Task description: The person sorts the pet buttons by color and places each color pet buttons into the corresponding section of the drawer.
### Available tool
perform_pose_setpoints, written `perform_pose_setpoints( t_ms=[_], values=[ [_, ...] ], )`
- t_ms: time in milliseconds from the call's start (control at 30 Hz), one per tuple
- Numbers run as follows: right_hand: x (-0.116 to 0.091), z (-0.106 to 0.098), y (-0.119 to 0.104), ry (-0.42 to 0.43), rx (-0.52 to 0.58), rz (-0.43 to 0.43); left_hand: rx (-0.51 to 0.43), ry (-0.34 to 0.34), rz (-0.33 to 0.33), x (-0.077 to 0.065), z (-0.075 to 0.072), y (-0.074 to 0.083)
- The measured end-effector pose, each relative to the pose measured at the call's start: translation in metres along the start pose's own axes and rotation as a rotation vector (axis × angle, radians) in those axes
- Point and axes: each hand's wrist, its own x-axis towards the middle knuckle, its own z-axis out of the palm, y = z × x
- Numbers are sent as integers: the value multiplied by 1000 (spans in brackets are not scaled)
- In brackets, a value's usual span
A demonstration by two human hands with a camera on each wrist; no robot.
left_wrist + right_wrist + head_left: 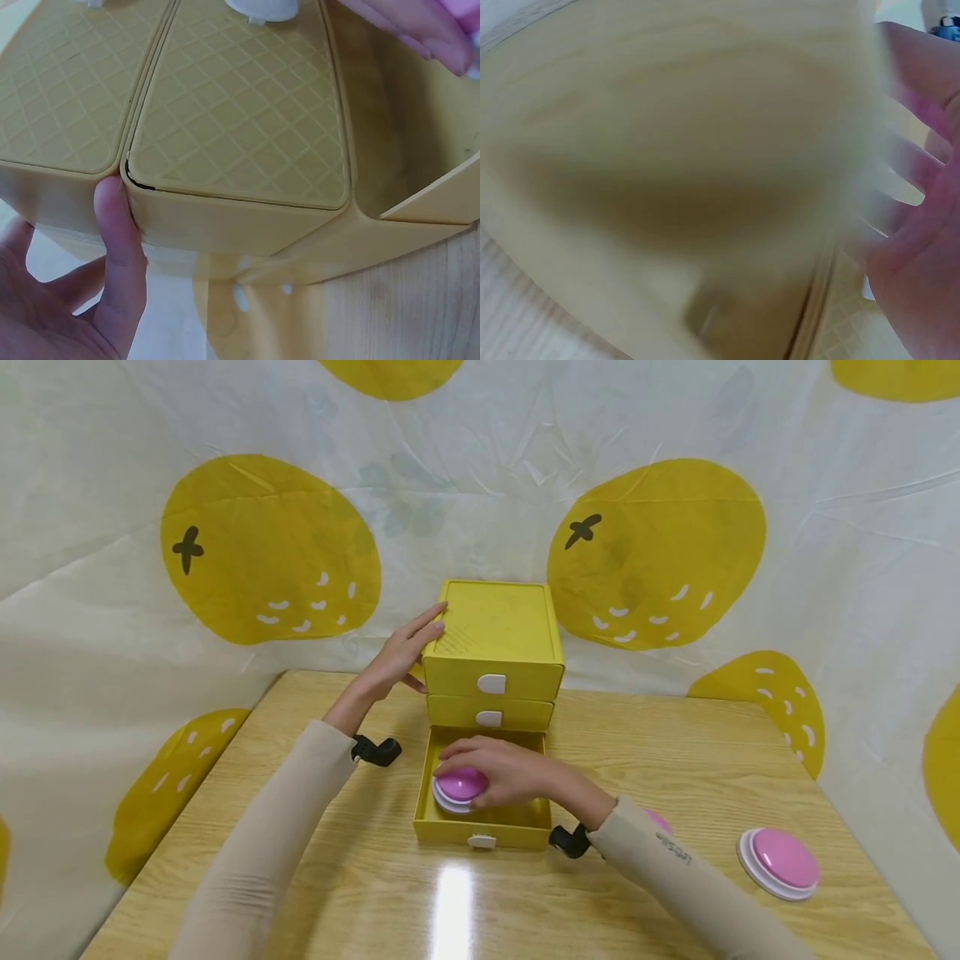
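Note:
A yellow three-drawer box [495, 622] stands on the table, its bottom drawer [517, 835] pulled out and the upper two closed. My left hand [397, 660] rests against the box's left side, fingers fairly straight; in the left wrist view its thumb [120, 247] touches the side near the drawer fronts. Inside the bottom drawer, at its left, is a pink push button [459, 784] with a white round base. My right hand [513, 772] grips this button from above, fingers curled over its edge. In the right wrist view, the blurred drawer wall hides much of the hold.
Another pink push button [783, 857] on a white base lies at the table's right. Part of one more pink button [658, 820] shows behind my right sleeve. The wooden table [660, 760] meets a fruit-print curtain [465, 527] behind the box.

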Motion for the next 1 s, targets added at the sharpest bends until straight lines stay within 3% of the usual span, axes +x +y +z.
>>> perform_pose_setpoints(
  t_ms=[233,1000],
  values=[
    [7,12,5,-36,-2,13,-9,15,-14,0,2,-1],
    [7,28,12,2,-18,51,4,16,-27,-1,2,3]
  ],
)
